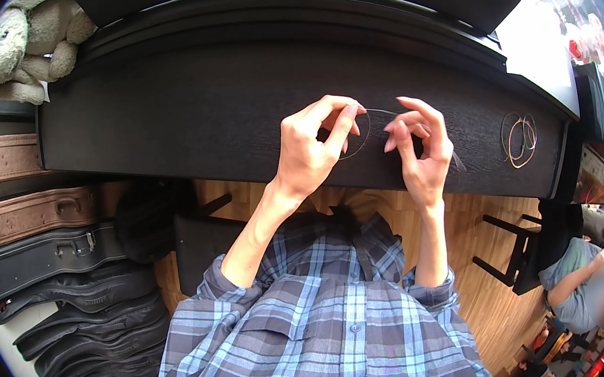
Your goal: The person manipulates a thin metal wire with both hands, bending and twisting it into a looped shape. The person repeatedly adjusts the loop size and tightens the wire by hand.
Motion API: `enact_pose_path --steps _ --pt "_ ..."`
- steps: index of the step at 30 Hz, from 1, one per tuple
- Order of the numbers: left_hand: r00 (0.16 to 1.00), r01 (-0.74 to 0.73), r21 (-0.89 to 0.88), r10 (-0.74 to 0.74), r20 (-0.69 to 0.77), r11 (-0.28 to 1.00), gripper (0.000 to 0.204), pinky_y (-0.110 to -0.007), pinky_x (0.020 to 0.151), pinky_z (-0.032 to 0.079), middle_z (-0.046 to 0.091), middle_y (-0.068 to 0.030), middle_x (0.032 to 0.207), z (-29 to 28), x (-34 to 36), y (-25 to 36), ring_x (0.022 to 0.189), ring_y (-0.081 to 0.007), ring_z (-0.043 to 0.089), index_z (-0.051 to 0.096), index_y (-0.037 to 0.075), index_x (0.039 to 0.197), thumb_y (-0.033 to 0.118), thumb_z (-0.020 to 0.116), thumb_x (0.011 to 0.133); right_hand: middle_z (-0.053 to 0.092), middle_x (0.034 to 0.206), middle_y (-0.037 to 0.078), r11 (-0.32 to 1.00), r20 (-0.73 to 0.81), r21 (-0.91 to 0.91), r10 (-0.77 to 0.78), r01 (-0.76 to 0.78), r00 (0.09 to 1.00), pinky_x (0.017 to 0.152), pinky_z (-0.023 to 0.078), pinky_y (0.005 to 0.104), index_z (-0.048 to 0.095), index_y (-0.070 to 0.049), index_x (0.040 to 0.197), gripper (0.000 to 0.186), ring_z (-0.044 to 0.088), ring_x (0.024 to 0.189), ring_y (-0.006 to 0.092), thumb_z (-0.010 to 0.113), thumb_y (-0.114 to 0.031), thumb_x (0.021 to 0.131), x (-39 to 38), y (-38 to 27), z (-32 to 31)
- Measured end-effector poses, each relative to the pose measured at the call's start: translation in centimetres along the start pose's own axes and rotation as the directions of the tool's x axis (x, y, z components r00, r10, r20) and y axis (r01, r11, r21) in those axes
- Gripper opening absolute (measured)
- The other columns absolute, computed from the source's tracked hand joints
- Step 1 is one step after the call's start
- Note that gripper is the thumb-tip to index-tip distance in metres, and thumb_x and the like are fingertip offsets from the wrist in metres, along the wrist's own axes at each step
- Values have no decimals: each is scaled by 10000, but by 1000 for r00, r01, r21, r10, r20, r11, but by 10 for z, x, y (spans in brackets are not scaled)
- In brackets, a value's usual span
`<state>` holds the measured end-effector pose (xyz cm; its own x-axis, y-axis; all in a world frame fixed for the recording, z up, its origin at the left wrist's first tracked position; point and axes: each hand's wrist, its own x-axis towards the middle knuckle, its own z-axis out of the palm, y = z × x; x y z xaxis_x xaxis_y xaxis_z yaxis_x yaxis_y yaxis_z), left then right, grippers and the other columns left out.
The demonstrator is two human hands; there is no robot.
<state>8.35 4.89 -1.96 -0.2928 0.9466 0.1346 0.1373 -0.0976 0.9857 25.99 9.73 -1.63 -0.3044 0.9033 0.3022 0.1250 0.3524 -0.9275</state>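
Note:
My left hand (315, 142) pinches a thin, dark guitar string (370, 132) between thumb and fingertips, above the black wooden surface (217, 108). The string bends in a loop below the pinch, and one stretch runs right toward my other hand. My right hand (421, 144) is raised beside it with loosely bent fingers apart; the string passes close to its fingertips, and I see no firm grip on it. Farther right on the black surface lies a loose coil of coppery and dark strings (520, 140).
Brown hard cases (34, 217), a black hard case (47, 261) and several soft black cases (102, 341) are stacked at the left. A plush toy (35, 44) sits at the far left. A black stool (517, 252) and another person (584, 278) are at the right.

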Motion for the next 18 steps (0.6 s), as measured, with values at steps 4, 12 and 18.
enact_pose_path --steps 4,12,18 --pt "1000 15 -21 -15 -2 1000 173 -202 520 449 680 -26 727 -2 0 1 575 -55 595 727 5 1002 149 632 1023 688 866 68 998 -67 -55 2 -6 998 667 533 248 653 3 1136 193 682 668 115 705 -40 955 -4 6 -2" --pt "998 56 -31 -56 16 998 183 -196 516 444 677 -21 708 -5 -1 0 566 -54 589 735 16 1024 161 623 1028 701 907 107 999 -139 -3 -43 43 989 659 538 241 651 11 1157 179 679 678 119 661 -57 992 -6 7 -4" --pt "990 73 -71 -64 127 995 162 -203 475 433 694 -38 717 -9 1 4 527 -56 588 731 11 1068 137 649 1010 709 935 111 996 -222 87 21 -2 975 650 556 233 633 15 1206 197 664 681 113 605 -59 1025 -2 6 -3"
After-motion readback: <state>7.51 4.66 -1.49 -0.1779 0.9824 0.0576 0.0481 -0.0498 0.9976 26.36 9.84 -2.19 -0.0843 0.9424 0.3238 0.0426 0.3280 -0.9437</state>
